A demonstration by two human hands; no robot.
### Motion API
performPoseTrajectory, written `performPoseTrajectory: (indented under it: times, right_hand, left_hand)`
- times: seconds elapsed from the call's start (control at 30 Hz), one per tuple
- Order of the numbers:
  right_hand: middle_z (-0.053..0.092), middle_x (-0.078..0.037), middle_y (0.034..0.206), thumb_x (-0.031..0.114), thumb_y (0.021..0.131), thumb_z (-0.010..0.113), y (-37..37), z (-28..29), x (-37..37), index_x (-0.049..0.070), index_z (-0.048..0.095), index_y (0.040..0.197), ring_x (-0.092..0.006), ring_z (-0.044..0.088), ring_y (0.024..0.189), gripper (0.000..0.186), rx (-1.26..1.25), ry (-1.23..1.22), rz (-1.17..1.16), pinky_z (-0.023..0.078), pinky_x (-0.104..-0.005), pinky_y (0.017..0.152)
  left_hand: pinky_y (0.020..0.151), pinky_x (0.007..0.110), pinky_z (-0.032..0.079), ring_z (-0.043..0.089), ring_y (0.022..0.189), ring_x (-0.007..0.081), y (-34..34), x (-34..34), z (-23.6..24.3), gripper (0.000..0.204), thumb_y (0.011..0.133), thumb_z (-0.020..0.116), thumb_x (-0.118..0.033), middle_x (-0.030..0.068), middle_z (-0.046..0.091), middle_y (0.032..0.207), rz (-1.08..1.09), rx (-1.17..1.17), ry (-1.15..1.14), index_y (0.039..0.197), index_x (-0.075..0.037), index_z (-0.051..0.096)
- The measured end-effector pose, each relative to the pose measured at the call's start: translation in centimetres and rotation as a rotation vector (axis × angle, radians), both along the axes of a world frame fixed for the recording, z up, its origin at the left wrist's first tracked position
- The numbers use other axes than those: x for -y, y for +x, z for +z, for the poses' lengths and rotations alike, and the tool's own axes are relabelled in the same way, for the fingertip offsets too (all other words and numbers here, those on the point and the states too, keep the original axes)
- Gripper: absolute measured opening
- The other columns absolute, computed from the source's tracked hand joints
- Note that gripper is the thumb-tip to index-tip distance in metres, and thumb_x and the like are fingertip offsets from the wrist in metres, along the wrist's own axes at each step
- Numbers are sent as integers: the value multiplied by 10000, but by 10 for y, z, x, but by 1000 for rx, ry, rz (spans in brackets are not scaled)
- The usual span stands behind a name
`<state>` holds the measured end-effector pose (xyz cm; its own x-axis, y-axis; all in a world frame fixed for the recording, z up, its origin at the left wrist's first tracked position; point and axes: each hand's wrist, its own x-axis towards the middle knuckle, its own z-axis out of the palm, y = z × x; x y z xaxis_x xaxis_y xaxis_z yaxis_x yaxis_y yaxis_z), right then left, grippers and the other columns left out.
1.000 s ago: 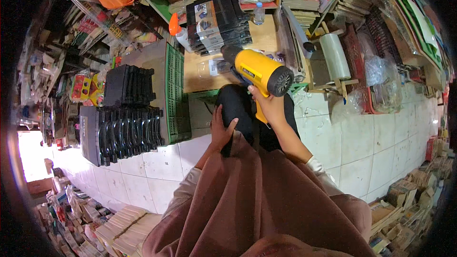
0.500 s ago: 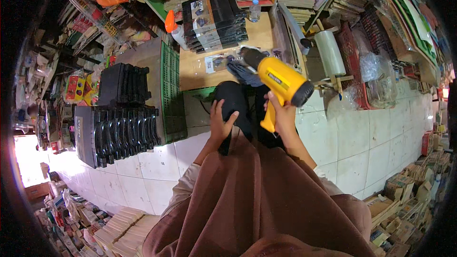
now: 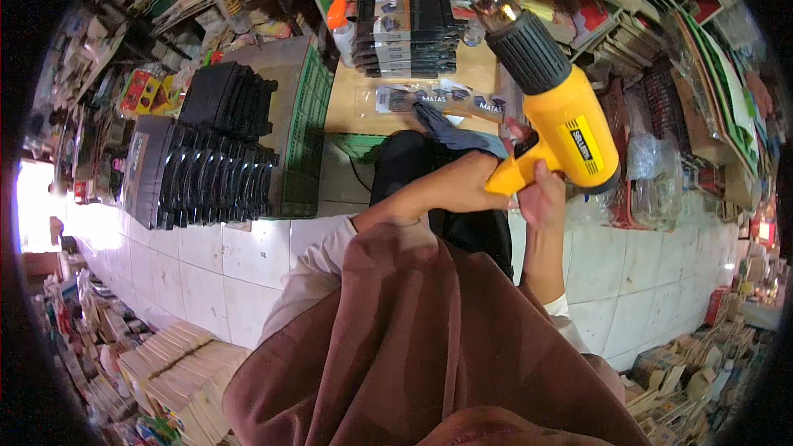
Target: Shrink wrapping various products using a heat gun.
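Observation:
I hold a yellow heat gun (image 3: pixel 578 128) raised on the right, its black collar and metal nozzle tilted up to the far left. My left hand (image 3: pixel 475 182) reaches across my lap and closes on the lower end of its handle. Close beside it, my right hand (image 3: pixel 543 198) grips the handle nearer the gun's body; some of its fingers are hidden. Flat printed packaging sleeves (image 3: pixel 421 99) lie on the wooden tabletop (image 3: pixel 351 120). Near them rests a dark blue-grey cloth or glove (image 3: pixel 446 128). A stack of black plastic cases (image 3: pixel 413 29) with printed bands stands behind.
On the left, black cases stand in a row (image 3: pixel 206 173), with more black cases (image 3: pixel 227 99) behind, beside a green crate (image 3: pixel 306 132). An orange-topped spray bottle (image 3: pixel 341 29) stands by the stack. Red crates with clear plastic (image 3: pixel 652 157) are at right; bundled cartons (image 3: pixel 178 363) lie at lower left.
My left hand has left my knee and moved right onto the heat gun's handle. The heat gun has come up and to the right, with its nozzle raised. The view has shifted slightly.

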<state>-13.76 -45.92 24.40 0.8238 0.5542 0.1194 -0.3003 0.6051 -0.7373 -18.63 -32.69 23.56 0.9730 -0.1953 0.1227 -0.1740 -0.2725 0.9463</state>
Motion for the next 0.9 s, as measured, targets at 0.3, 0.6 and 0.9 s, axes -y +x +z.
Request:
performPoseTrajectory:
  times: [0.3, 0.6, 0.9]
  right_hand:
    - [573, -64, 706, 266, 808, 549, 69, 34, -109, -9, 572, 799, -128, 539, 631, 276, -38, -201, -316, 419, -263, 546]
    - [546, -50, 667, 513, 745, 574, 61, 46, -160, -11, 596, 707, -122, 485, 621, 526, 360, -649, -44, 390, -245, 593]
    - [594, -56, 860, 337, 827, 562, 37, -91, -88, -1, 555, 1071, -108, 522, 782, 417, 466, -853, 116, 397, -224, 726]
  left_hand:
    - [665, 437, 455, 565, 759, 390, 59, -52, 31, 244, 655, 588, -128, 226, 588, 768, 688, 245, 508, 861, -6, 543]
    - [683, 422, 465, 581, 773, 367, 27, -140, 36, 380, 649, 644, -299, 229, 595, 788, 941, 260, 688, 850, 16, 577]
    - [684, 421, 460, 565, 788, 397, -166, -200, -129, 310, 684, 644, -223, 216, 590, 769, 1131, -323, 726, 881, 6, 573]
